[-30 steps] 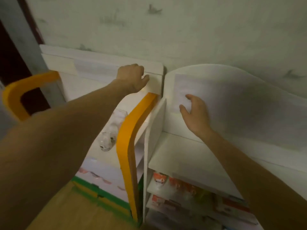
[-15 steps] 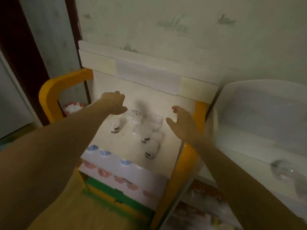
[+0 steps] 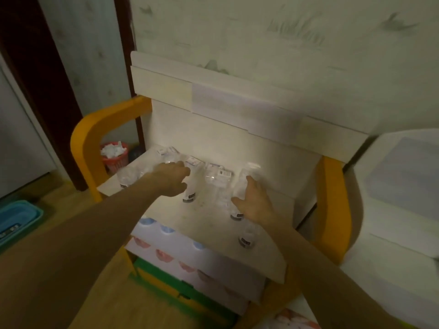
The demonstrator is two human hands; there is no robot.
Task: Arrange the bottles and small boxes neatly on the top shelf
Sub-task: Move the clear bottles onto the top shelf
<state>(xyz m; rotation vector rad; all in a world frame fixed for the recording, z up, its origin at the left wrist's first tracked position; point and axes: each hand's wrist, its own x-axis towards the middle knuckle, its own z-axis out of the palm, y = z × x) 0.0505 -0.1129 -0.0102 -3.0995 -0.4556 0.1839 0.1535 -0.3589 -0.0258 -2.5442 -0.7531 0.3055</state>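
Several clear small bottles with dark labels lie on the white top shelf of an orange-framed rack. One bottle lies just right of my left hand, which hovers over the bottles with curled fingers. Another bottle lies against my right hand, whose fingers are spread beside it. A further bottle sits near the shelf's front right, and one at the left. Small white boxes lie along the back. Whether either hand grips a bottle is unclear.
The rack's orange side frames flank the shelf. Lower shelves hold blue-capped and red-printed packs. A red basket of white paper stands behind left, a blue bin on the floor, a white shelf unit at right.
My view swung left from the white unit to the orange rack. Both hands dropped from the rack's back panel down onto the bottles on the top shelf.
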